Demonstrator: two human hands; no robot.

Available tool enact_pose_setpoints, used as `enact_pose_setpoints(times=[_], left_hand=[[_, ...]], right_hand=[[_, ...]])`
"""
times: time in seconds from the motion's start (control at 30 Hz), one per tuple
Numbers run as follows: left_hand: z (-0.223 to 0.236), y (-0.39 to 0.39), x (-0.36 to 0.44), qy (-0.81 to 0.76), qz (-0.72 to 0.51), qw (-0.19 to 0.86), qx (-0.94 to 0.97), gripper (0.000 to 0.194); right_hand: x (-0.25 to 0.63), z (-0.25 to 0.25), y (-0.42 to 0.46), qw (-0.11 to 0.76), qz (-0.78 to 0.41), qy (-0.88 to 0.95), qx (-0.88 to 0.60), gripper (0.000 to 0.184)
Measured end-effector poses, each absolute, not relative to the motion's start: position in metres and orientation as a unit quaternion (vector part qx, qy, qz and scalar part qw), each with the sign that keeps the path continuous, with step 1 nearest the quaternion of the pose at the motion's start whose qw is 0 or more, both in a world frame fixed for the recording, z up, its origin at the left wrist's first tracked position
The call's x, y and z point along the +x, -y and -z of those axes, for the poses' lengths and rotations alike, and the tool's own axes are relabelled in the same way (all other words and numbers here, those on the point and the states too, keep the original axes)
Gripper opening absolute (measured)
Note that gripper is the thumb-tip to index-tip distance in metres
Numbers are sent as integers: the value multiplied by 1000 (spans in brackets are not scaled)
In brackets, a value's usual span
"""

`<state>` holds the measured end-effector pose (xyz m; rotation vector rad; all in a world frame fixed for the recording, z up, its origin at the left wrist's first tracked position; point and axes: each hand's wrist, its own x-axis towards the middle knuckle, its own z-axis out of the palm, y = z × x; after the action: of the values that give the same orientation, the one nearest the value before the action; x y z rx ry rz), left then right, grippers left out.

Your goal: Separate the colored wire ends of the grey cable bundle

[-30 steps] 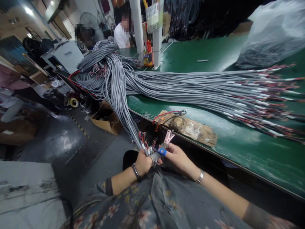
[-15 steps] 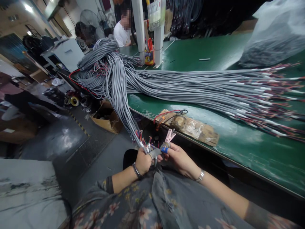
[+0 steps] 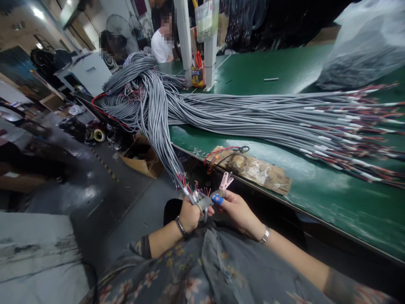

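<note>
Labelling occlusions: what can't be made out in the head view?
All head view:
Gripped stretch of gray cables: hidden by the left hand.
Lower end of pink clip: too small, near the right hand.
Plastic bag contents: blurred by cloudy plastic.
Rightmost wire tips: some cut off by right edge.

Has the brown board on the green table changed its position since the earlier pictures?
No; the brown board lies at the same place along the edge of the green table.

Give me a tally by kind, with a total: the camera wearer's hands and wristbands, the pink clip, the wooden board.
Hands: 2 (left hand, right hand)
Wristbands: 2 (dark wristband, silver wristband)
Pink clip: 1
Wooden board: 1
Total: 6
</note>
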<state>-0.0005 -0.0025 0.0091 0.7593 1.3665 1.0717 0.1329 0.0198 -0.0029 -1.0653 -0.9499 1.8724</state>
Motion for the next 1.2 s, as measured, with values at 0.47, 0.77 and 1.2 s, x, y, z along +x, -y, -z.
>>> enact_pose_setpoints(times=[0.47,0.77,1.2], left_hand=[[-14,0,-1,-553,-499,595,302,38],[-16,-12,-2,-499,-466,659,315,36],[-17,-29,0,-459,-430,704,330,34]], right_hand=[[146,1,-19,391,-751,359,-393,45],[151,6,-45,417,-767,316,-372,52],[137,5,-54,476,-757,277,-351,52]])
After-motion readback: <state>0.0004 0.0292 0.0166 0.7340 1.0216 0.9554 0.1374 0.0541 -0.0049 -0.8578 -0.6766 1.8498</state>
